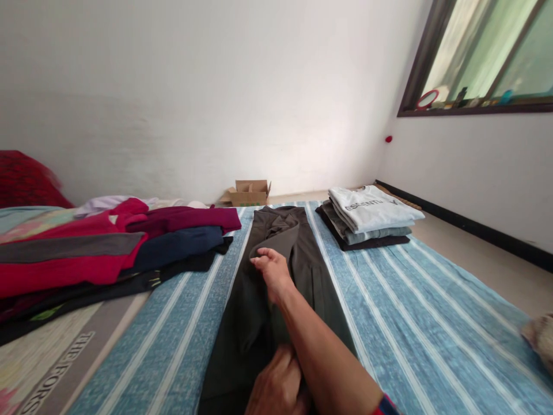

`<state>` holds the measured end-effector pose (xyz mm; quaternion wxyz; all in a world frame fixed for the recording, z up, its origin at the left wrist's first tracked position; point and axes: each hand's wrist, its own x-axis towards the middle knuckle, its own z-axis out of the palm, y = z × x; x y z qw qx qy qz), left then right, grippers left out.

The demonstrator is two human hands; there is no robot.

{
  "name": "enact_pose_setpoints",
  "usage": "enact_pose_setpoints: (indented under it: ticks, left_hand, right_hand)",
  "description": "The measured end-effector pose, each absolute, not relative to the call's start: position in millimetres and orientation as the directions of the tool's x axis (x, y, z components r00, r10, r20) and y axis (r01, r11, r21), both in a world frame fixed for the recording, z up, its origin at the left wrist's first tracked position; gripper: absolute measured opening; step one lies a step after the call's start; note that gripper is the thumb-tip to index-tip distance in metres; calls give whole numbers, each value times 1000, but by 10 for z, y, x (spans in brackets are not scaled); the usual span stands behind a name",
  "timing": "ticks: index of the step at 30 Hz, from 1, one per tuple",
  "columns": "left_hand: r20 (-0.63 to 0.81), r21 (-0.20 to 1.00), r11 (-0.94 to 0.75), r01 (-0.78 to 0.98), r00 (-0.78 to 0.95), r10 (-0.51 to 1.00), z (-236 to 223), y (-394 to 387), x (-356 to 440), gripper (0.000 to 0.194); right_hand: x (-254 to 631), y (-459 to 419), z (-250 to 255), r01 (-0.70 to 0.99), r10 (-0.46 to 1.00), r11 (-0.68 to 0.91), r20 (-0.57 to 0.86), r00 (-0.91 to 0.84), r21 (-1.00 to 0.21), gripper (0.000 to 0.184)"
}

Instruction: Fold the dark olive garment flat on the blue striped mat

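Observation:
A dark grey garment [322,300] lies lengthwise on the striped sheet in front of me, its narrower end away from me. Part of it is folded over the middle in a loose flap [280,239]. On that flap rests my right hand [273,272], fingers pointing left and slightly apart. My left hand [276,383] is lower down, close to me, blurred, with its fingers curled against the garment. What lies under the left fingers is hidden.
The bed has a blue-and-white striped sheet [173,340]. Left lies a heap of clothes with a red jacket [86,251]; right stands a folded stack topped by a white shirt [371,208]. A cardboard box [249,193] sits beyond, near the wall.

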<state>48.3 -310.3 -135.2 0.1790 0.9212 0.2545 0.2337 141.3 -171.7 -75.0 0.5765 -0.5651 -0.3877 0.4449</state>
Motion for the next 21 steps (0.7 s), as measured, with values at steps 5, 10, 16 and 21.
enact_pose_setpoints:
  ticks: [5, 10, 16, 21]
  left_hand:
    - [113, 502, -608, 615, 650, 751, -1194, -2719, 698, 35]
    - [83, 378, -621, 687, 643, 761, -1143, -2311, 970, 42]
    - [-4, 287, -565, 774, 591, 807, -1144, -2053, 1189, 37]
    - [-28, 113, -596, 795, 603, 798, -1043, -1888, 1303, 26]
  right_hand:
    - [1607, -2054, -816, 322, 966, -7, 76, 246, -947, 15]
    - [2031, -2408, -931, 655, 932, -204, 60, 357, -727, 21]
    - [2111, -2697, -958, 871, 953, -298, -60, 298, -391, 18]
    - [1963, -2734, -897, 948, 966, -247, -128, 224, -202, 28]
